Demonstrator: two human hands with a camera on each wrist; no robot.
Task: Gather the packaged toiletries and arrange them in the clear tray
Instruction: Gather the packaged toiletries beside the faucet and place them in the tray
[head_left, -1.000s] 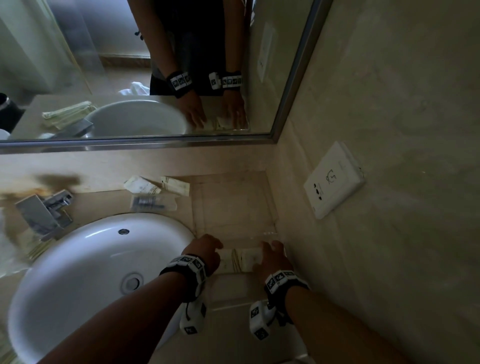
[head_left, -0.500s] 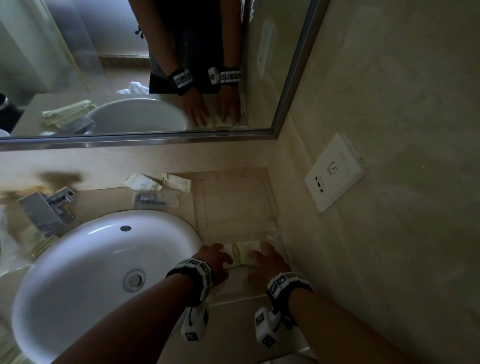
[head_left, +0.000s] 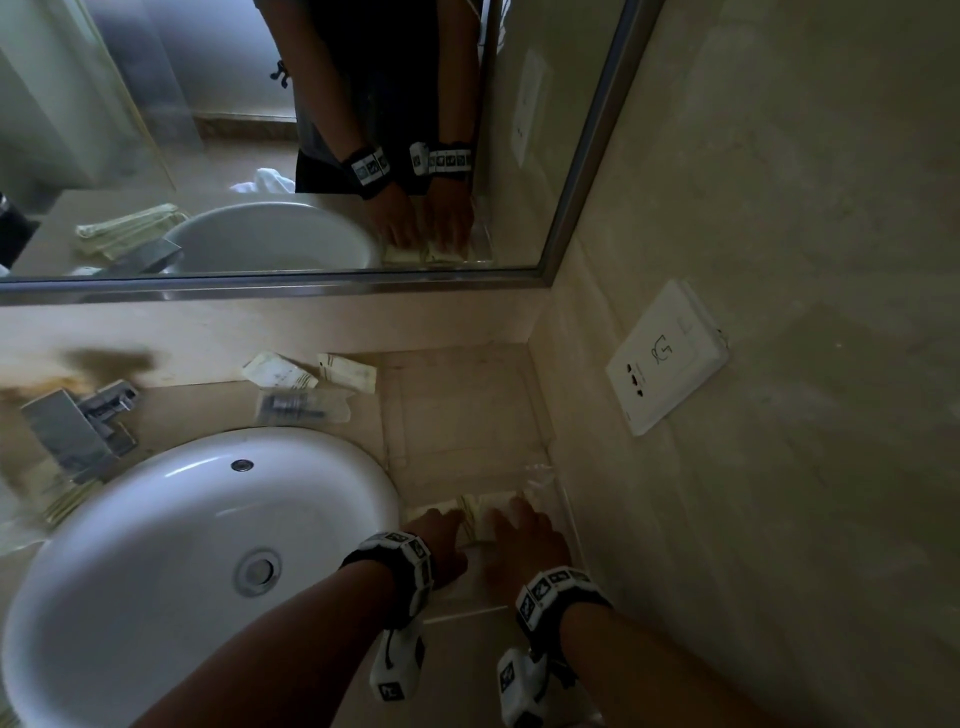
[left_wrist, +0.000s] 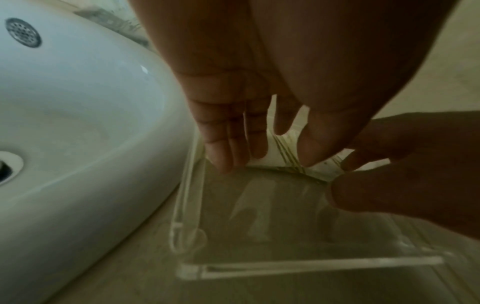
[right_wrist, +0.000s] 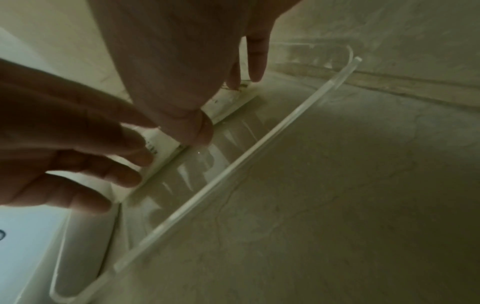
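Under both hands, white packets inside clear tray.

The clear acrylic tray sits wedged between the white oval basin on its left and the beige stone side wall on its right; neither flank shows passable room. Both hands, left hand and right hand, and the pale flat packets under their fingers occupy the tray's far half. The tray's near half lies bare. Beyond it, beige counter runs open to the back wall. Three loose sachets lie behind the basin, beside the chrome tap.
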